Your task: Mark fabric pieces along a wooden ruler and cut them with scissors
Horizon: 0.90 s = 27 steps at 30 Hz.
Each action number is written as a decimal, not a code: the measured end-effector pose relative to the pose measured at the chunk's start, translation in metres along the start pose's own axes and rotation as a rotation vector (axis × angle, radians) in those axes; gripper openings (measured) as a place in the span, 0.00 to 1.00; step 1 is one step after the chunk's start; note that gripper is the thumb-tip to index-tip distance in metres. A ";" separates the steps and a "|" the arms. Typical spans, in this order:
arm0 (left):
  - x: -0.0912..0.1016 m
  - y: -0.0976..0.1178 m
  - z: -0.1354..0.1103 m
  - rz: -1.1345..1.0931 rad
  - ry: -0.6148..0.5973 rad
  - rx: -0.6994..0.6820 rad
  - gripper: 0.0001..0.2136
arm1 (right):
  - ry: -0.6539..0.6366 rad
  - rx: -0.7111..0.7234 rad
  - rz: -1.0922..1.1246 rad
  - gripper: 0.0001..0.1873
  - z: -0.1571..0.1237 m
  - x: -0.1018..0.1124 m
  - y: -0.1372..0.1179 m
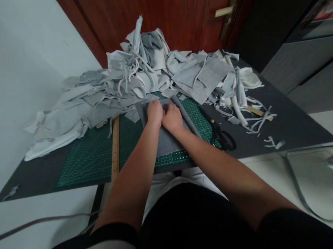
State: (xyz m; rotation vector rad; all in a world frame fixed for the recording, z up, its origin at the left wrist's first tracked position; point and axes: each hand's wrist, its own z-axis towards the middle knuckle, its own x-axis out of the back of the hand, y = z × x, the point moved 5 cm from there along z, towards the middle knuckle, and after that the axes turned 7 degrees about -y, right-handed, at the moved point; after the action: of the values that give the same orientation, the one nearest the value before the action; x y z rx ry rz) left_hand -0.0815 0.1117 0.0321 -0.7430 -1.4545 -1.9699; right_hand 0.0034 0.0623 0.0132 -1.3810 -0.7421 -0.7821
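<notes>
A grey piece of fabric [165, 144] lies on the green cutting mat [86, 161] in front of me, its right edge folded or rolled into a long strip. My left hand [155, 112] is closed at the fabric's far part, with fingers curled down onto it. Right beside it, my right hand [172, 118] is also closed, knuckles up, gripping the same cloth. The fingertips of both are hidden beneath the hands. To the right of the fabric rest black-handled scissors [223, 138]. On the left, a wooden ruler [115, 144] runs across the mat to the front edge.
A large heap of grey and white fabric scraps [140, 71] covers the table's back, against a red-brown door [162, 12]. Thin offcuts and another wooden strip [258, 112] lie at the right of the dark table [298, 122]. A white wall [26, 46] borders the left.
</notes>
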 end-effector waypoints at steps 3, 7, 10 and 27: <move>-0.006 -0.012 -0.028 0.093 -0.032 0.115 0.23 | -0.020 0.030 -0.120 0.30 -0.013 -0.002 0.010; 0.008 -0.027 -0.058 0.266 -0.115 0.143 0.26 | -0.060 0.042 -0.233 0.38 -0.023 0.001 0.025; 0.035 -0.051 -0.073 0.541 -0.192 0.229 0.31 | -0.085 0.031 -0.283 0.42 -0.026 0.006 0.035; 0.095 -0.110 -0.090 0.642 -0.256 0.296 0.32 | -0.069 -0.093 -0.437 0.45 -0.013 0.019 0.040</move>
State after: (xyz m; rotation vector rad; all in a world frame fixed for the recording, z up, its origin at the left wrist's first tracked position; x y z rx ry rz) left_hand -0.2346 0.0401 0.0072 -1.1762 -1.3763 -1.1822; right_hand 0.0473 0.0501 0.0062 -1.3504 -1.0931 -1.1249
